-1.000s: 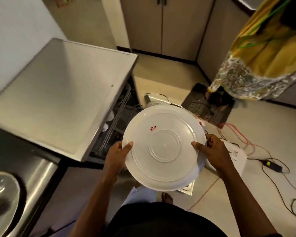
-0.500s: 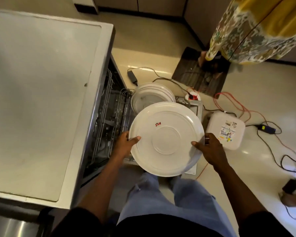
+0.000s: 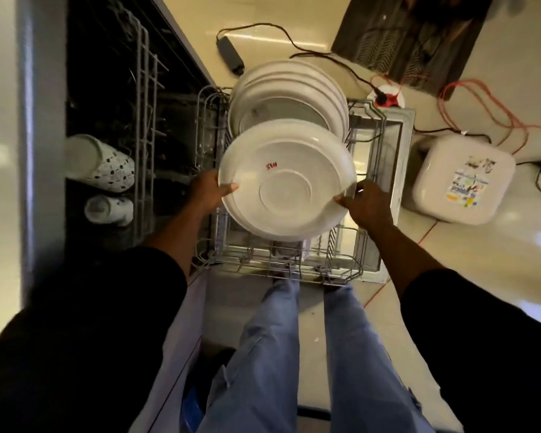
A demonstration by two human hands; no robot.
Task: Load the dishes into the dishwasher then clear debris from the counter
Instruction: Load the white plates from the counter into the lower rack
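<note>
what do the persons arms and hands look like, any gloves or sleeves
Both are bare: no gloves, rings or watch show on the left hand or the right hand. Black fabric covers each upper arm, the left sleeve and the right sleeve, ending near the elbow; the forearms are uncovered.

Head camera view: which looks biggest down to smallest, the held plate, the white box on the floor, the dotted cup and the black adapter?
1. held plate, though it is nearest the camera, which flatters it
2. white box
3. dotted cup
4. black adapter
</note>
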